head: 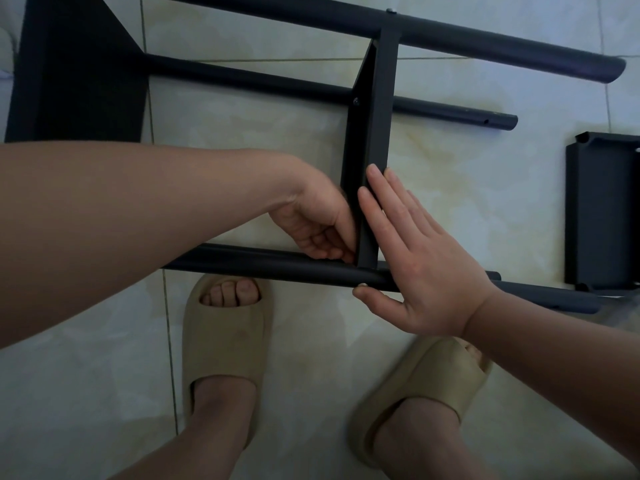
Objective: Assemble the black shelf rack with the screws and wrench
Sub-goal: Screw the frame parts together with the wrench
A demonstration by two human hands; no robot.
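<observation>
Head camera is up. Where is the rack?

I see the black shelf rack point(377, 116) lying on its side on the tiled floor point(450, 161), right in front of my slippers point(225, 341). Three black tubes run across the view, and a narrow shelf panel point(363, 140) crosses between them.

And the hands?

My left hand point(311, 223) is tucked into the corner where that panel meets the nearest tube point(263, 265). Its fingers are curled in tight against the panel's lower end. I cannot tell whether they pinch anything.

The right one?

My right hand point(415, 265) lies flat against the other side of the same panel, fingers straight and close together, pointing up along it. Its thumb sits just beside a small silver screw head point(362, 285) on the near tube's front.

Any other hardware showing?

One screw point(391, 10) sits on the far tube where the panel joins it, and another point(356, 101) shows on the panel by the middle tube.

Loose parts?

A separate black panel point(602, 209) lies on the floor at the right edge, near the tube ends. A wide black shelf point(79, 74) fills the upper left, where the tubes run into it.
</observation>
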